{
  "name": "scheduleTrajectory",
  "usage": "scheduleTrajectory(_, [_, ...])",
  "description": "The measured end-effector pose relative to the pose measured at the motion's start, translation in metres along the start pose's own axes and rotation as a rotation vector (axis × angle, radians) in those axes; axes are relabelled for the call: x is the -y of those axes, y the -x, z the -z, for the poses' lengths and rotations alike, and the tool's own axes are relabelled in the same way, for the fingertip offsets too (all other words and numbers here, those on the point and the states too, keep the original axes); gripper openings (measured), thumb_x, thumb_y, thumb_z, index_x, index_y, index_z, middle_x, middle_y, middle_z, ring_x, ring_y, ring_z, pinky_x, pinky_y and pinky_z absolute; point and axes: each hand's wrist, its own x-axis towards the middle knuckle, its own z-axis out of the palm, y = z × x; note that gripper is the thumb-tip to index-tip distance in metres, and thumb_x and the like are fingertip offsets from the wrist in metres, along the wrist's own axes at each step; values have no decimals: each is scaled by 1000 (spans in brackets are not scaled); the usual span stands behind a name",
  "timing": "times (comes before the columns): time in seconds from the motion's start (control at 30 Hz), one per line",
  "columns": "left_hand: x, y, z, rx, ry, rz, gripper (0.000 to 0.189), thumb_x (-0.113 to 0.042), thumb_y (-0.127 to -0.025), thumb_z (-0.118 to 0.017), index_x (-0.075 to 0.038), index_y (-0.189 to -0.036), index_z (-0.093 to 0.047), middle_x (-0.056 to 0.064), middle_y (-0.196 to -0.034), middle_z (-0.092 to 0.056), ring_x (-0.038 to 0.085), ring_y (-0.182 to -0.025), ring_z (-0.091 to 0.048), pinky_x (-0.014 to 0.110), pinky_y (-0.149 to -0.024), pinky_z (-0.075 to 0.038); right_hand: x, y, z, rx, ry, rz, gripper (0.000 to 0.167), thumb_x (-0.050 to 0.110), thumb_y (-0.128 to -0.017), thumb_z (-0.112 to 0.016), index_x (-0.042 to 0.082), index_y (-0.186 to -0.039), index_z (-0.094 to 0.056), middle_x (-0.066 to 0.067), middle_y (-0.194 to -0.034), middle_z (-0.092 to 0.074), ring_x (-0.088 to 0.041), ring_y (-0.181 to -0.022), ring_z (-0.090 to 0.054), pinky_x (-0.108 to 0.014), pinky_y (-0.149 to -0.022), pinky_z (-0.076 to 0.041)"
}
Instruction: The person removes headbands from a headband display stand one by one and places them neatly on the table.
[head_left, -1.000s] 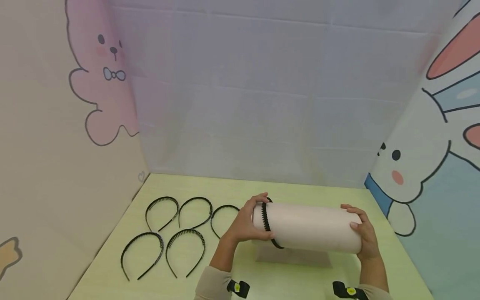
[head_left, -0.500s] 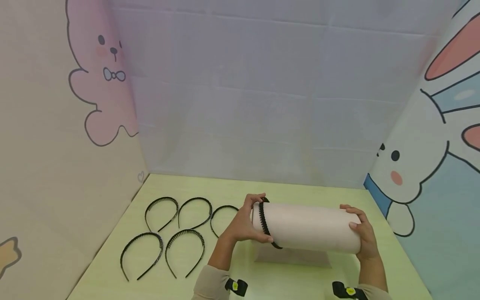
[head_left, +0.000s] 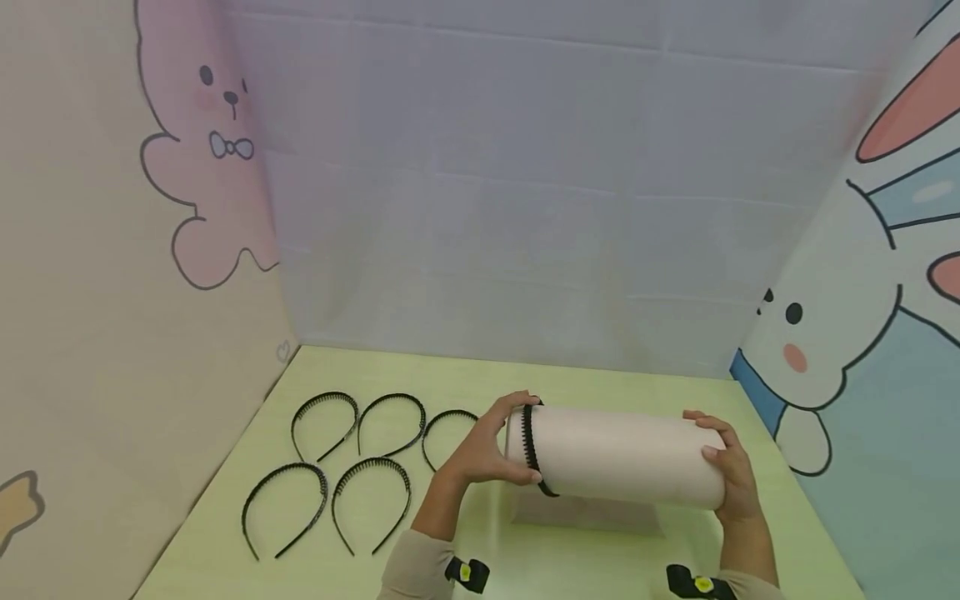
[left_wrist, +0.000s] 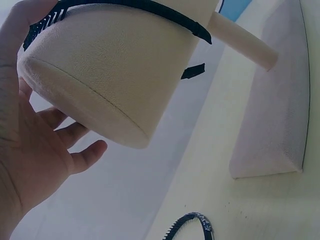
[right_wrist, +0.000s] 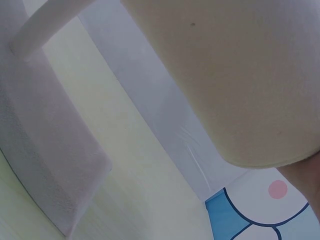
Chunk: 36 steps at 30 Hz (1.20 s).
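Observation:
A thick, pale padded cylinder (head_left: pixel 622 454) lies sideways on a headband stand, its post (left_wrist: pixel 245 42) visible underneath in the left wrist view. Around its left end sits a black toothed headband (head_left: pixel 531 442), with both tips (left_wrist: pixel 195 71) hanging free below. My left hand (head_left: pixel 480 450) grips this headband, thumb on the near side and a finger over the top at the back. At the opposite end, my right hand (head_left: pixel 738 475) holds the cylinder, fingers over the far top and thumb against the end face. In the right wrist view, the cylinder hides most of that hand.
Several black headbands (head_left: pixel 371 462) lie in two rows on the table (head_left: pixel 600 575), left of the stand; my left forearm partly covers one. A wedge-shaped base (head_left: pixel 588 512) supports the cylinder. Cartoon-printed walls (head_left: pixel 795 400) enclose the sides, with a plain sheet (head_left: pixel 480 250) behind.
My left thumb and the headband's near lower end have shifted slightly left, so the headband stands a little straighter around the cylinder. My right hand keeps its hold; the other headbands stay put.

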Motion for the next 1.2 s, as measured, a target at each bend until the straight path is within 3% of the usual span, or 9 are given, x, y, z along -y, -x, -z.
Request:
scheduleTrajectory(0.07, [-7,-1,-1,1,-2,0,88,-19,-58,-88,-20,-133,-42,2,-145,-31,30,-126,-36,40,-80,-48,1,1,0,-7,4,-1,48,-5,-89,-22,10,-121,-53,-4,-131,-46,-18,-112,-45,-31,-82,-45])
scheduleTrajectory(0.2, [-7,-2,-4,-12,-28,15,86,-21,-56,-90,-24,-126,-41,-2,-146,-30,30,-121,-42,36,-78,-48,1,2,0,-12,5,-10,47,-5,-89,-22,10,-121,-54,-5,-131,-45,-18,-112,-45,-32,-82,-45])
scheduleTrajectory(0.33, [0,-3,-4,-11,-22,1,84,-20,-57,-89,-26,-124,-39,-3,-145,-31,27,-117,-45,34,-76,-50,0,2,-1,-4,-5,-2,47,-6,-89,-22,9,-120,-53,-5,-130,-45,-18,-112,-45,-32,-81,-46])
scheduleTrajectory(0.47, [-1,-3,-3,-20,-28,-28,82,-15,-57,-87,-18,-124,-39,0,-144,-34,25,-122,-41,42,-89,-43,0,1,0,-9,13,10,46,-6,-89,-23,8,-121,-53,-5,-131,-45,-19,-113,-44,-31,-82,-45])
scheduleTrajectory(0.57, [-13,-1,1,-20,-31,-55,81,-12,-58,-85,-8,-124,-39,7,-143,-35,24,-126,-37,48,-97,-34,0,1,0,-9,16,12,46,-6,-89,-23,8,-121,-53,-5,-131,-45,-18,-113,-44,-31,-82,-45])
scheduleTrajectory(0.7, [-29,3,5,-15,19,-67,82,-6,-60,-82,3,-127,-35,19,-142,-33,29,-127,-34,53,-97,-31,0,1,0,-1,12,15,47,-7,-88,-22,8,-121,-53,-5,-131,-45,-18,-113,-44,-30,-82,-45])
scheduleTrajectory(1.2, [-23,10,10,-57,208,-99,81,7,-61,-80,12,-126,-32,25,-140,-30,34,-125,-36,53,-94,-36,1,2,-2,16,-8,21,47,-7,-88,-22,8,-121,-52,-5,-131,-44,-18,-113,-45,-30,-83,-45])
